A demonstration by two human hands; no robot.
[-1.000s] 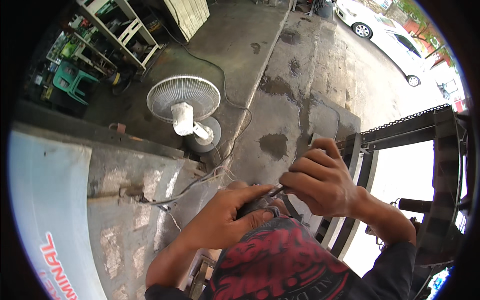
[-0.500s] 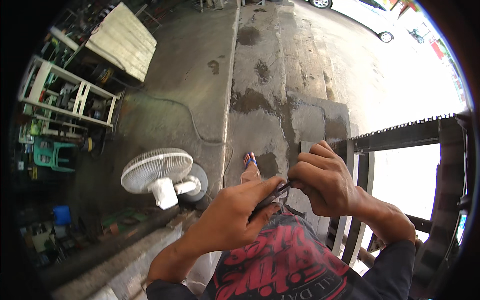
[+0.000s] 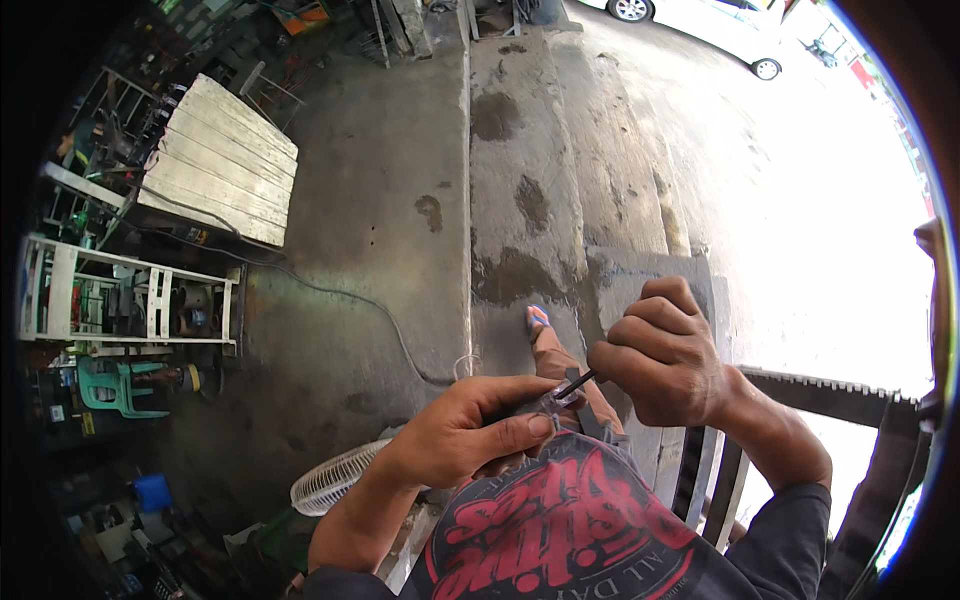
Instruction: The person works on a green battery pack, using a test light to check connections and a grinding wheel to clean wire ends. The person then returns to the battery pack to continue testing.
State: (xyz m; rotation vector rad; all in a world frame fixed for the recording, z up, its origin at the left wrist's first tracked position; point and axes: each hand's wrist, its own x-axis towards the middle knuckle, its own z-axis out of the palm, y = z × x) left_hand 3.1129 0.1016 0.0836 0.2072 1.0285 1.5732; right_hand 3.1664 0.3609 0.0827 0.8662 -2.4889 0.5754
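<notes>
Close in front of my dark printed shirt, my left hand (image 3: 465, 430) is closed around a small part (image 3: 553, 402) with a clear or shiny end. Most of that part is hidden by the thumb and fingers. My right hand (image 3: 665, 360) is a fist gripping a thin dark rod (image 3: 577, 383), like a screwdriver shaft or a hex key; its handle end cannot be seen. The rod slants down from the right fist, and its tip meets the shiny end of the part at my left thumb and forefinger.
A white fan (image 3: 338, 478) stands partly behind my left forearm. A grey cable (image 3: 385, 315) crosses the concrete floor. At left are a wooden-topped table (image 3: 225, 160), a pale metal frame (image 3: 150, 300) and a green chair (image 3: 115, 388). A dark metal gate (image 3: 830, 395) is at right, a white car (image 3: 700, 30) beyond.
The view has shifted, and the fan now sits lower, partly covered by my left forearm. More of the rod shows between my hands, and my left thumb lies further over the part.
</notes>
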